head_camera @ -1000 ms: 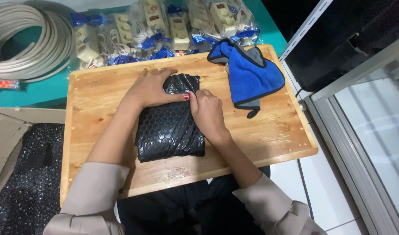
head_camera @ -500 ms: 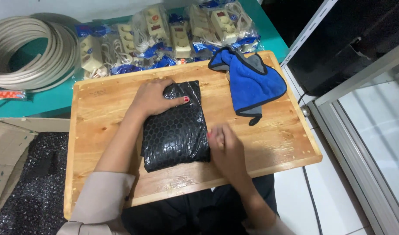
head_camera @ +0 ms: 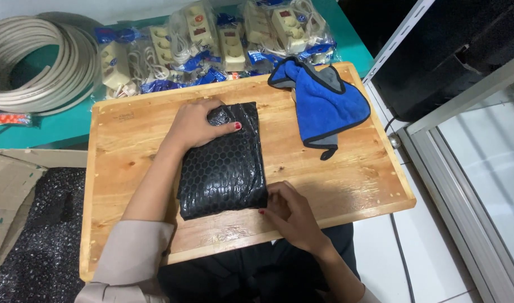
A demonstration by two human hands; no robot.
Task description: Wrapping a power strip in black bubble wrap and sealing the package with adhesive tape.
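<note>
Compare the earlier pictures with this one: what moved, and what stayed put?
The right hand slid from the top of the black bubble-wrapped parcel down to its near right corner. The left hand stayed pressed on the parcel's far end. The blue cloth and wooden board did not move.

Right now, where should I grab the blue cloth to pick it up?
Take the blue cloth at its bunched, folded top end, coming from above. That end humps up off the wooden board, so fingers can pinch it, while the rest lies spread flat. Both hands are on the black bubble-wrapped parcel, clear of it.
</note>
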